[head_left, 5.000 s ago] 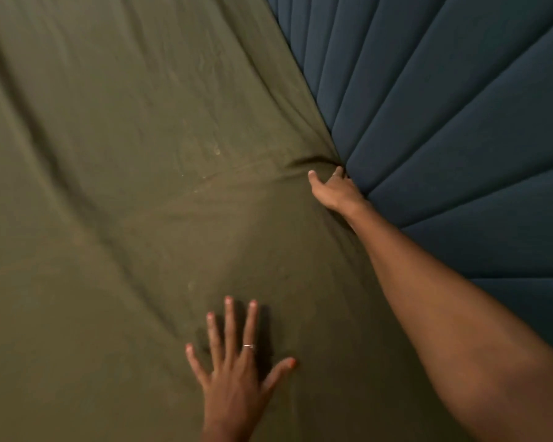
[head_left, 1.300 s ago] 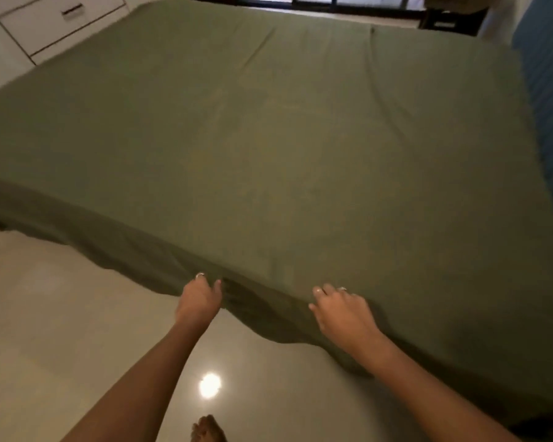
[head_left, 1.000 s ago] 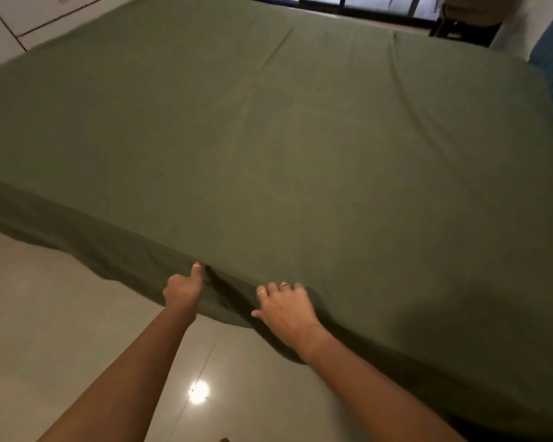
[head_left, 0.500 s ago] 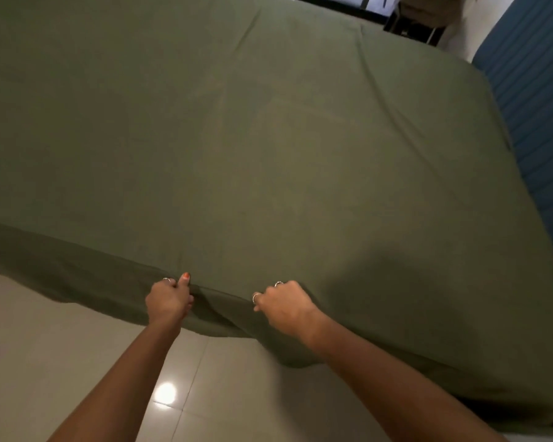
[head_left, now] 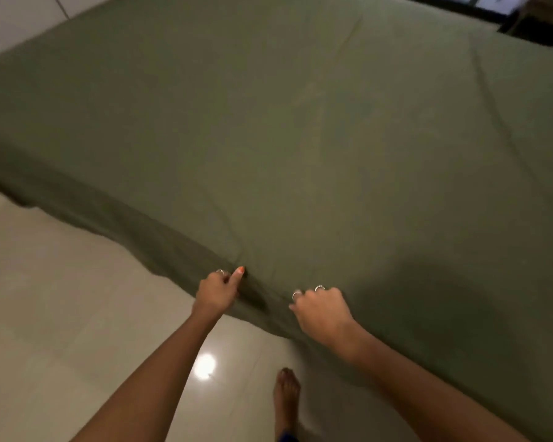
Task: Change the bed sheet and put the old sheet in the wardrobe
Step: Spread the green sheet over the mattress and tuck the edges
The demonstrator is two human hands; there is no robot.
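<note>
An olive-green bed sheet (head_left: pixel 300 129) lies spread over the whole bed, its near edge hanging down toward the floor. My left hand (head_left: pixel 216 293) grips that hanging edge with closed fingers and the thumb pointing up. My right hand (head_left: pixel 321 309) is closed on the same edge a short way to the right. A dark fold of cloth bunches between the two hands. No other sheet and no wardrobe interior is in sight.
Glossy pale floor tiles (head_left: pixel 61 314) fill the lower left, with a lamp reflection. My bare foot (head_left: pixel 286 393) stands close to the bed edge. White cabinet fronts (head_left: pixel 20 17) are at the top left; a dark window frame (head_left: pixel 479 14) is at the top right.
Five seconds ago my hands were at the blue headboard. Over the last second both fists stayed closed on the sheet's near edge, drawing closer together while the view swung left.
</note>
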